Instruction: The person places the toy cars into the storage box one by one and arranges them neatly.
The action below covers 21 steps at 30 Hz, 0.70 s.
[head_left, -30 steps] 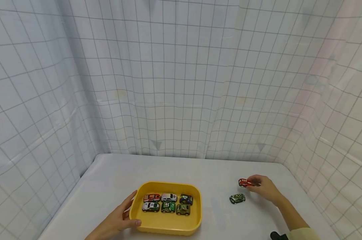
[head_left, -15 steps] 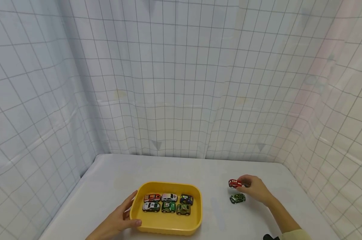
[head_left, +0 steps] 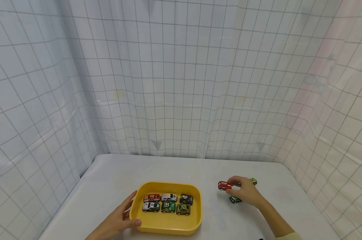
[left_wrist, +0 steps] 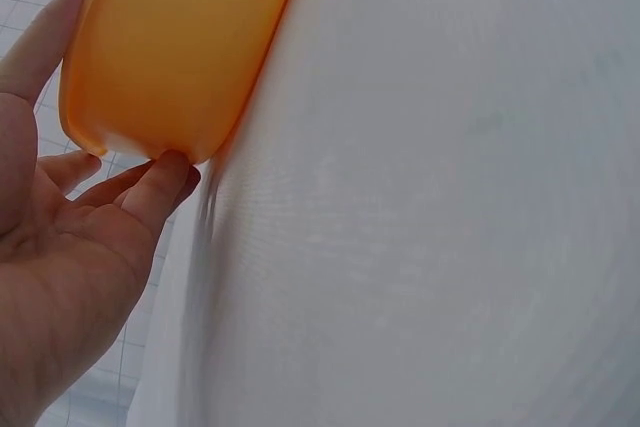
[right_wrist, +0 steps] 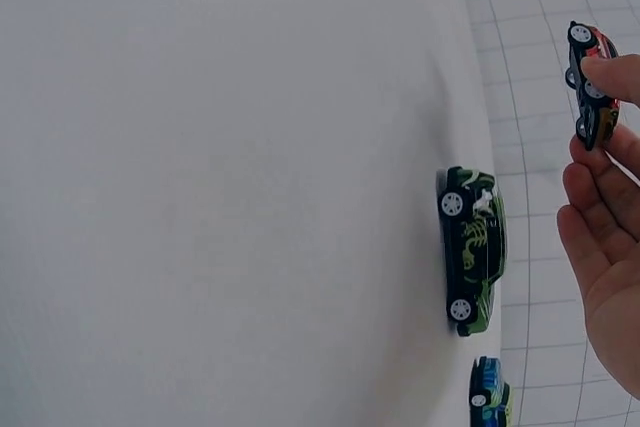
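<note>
Red car [head_left: 224, 185] in right grip [head_left: 244, 191].

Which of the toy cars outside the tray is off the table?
The red car, pinched in the right hand. The two green cars beside it sit on the table.

Tray [head_left: 165, 225]: on the table [head_left: 114, 176], toward its left front.
In the tray: 6 toy cars [head_left: 168, 203], 2 rows of 3.
Left hand [head_left: 116, 221]: against the tray's left side.
Right hand [head_left: 246, 193]: right of the tray, well apart.
Lifted car [head_left: 224, 185]: in the right hand, above the table.
2 loose cars: one [head_left: 235, 199] under that hand, one [head_left: 253, 181] behind it.
</note>
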Available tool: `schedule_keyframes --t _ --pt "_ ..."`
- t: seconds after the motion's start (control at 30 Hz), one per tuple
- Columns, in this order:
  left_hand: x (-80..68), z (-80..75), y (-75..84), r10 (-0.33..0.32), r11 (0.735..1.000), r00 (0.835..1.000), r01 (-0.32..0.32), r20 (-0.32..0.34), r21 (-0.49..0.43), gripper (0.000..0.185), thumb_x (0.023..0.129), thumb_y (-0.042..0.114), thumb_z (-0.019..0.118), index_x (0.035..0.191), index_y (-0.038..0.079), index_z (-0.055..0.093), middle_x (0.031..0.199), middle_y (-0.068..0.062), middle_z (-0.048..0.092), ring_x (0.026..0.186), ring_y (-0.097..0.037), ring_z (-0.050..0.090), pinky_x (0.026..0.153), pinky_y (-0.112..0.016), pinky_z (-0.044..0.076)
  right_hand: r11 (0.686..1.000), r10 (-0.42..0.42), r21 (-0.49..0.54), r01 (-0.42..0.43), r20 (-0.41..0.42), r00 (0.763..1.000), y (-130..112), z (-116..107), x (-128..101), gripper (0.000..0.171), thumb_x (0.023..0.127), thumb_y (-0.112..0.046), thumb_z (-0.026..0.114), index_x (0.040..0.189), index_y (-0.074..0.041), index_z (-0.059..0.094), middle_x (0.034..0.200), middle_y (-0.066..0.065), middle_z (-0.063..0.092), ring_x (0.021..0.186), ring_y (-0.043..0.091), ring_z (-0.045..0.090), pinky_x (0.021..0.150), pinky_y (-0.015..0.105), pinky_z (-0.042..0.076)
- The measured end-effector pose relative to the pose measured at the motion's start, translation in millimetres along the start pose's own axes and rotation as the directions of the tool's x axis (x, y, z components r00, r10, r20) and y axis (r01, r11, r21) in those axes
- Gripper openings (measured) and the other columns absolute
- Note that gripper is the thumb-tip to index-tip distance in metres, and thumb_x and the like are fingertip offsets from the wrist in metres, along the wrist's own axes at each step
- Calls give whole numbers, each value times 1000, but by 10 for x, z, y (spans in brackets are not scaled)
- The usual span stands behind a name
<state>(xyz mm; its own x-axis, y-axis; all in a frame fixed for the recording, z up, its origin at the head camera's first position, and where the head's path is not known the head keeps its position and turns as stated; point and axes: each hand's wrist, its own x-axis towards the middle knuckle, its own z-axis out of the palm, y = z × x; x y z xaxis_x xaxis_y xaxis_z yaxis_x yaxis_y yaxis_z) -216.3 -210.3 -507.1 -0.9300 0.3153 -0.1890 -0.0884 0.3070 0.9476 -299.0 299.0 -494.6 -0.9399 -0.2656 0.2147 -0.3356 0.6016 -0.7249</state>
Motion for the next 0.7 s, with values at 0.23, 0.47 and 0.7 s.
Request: schedule_keyframes --t 0.23,0.47,0.7 --pt "-5 -4 17 -8 1000 1000 8 5 -17 101 97 25 76 167 8 5 162 -41 8 134 -54 47 105 -51 49 1000 -5 -7 5 16 1000 -154 135 -2 29 85 -24 87 105 -11 72 100 -6 70 105 25 68 100 52 53" --pt "-2 -7 -1 1 1000 1000 -1 8 -8 101 97 24 76 167 7 4 160 -43 9 133 -55 47 104 -51 50 999 -34 10 34 33 999 -267 327 45 27 85 -29 86 104 -17 71 98 -12 70 102 19 66 100 52 53" --pt "-9 -15 -4 7 1000 1000 -7 16 -20 101 98 23 75 167 8 3 160 -43 9 134 -53 47 101 -46 53 994 -105 18 105 19 994 -471 497 92 26 86 -33 86 103 -20 71 97 -15 69 98 15 64 99 56 53"
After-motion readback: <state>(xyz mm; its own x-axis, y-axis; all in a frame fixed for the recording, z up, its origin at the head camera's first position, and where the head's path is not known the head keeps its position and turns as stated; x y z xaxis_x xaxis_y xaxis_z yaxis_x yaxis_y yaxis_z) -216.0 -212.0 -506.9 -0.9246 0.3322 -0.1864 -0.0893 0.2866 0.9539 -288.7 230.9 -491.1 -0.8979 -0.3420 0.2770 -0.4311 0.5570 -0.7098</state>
